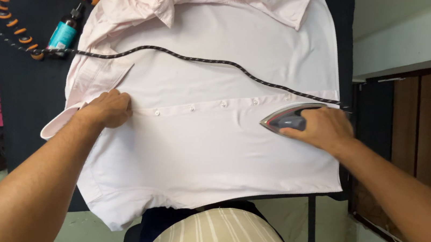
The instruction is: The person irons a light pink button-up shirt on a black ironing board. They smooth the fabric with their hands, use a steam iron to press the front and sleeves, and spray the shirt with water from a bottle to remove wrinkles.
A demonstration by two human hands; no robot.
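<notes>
A pale pink button-up shirt point(207, 147) lies spread flat on a dark ironing board point(29, 94). My right hand point(323, 129) grips the handle of a grey clothes iron point(286, 118), whose tip points left along the button placket. My left hand point(109, 108) is closed on the shirt fabric at the left end of the placket, pressing it down. The iron's braided black cord point(201, 59) runs across the shirt toward the upper left.
A teal spray bottle with a black cap point(64, 32) lies on the board at the upper left, by a coiled orange-and-black cord point(16, 22). A wooden panelled wall point(421, 123) stands to the right. My striped cream garment point(223, 241) fills the bottom centre.
</notes>
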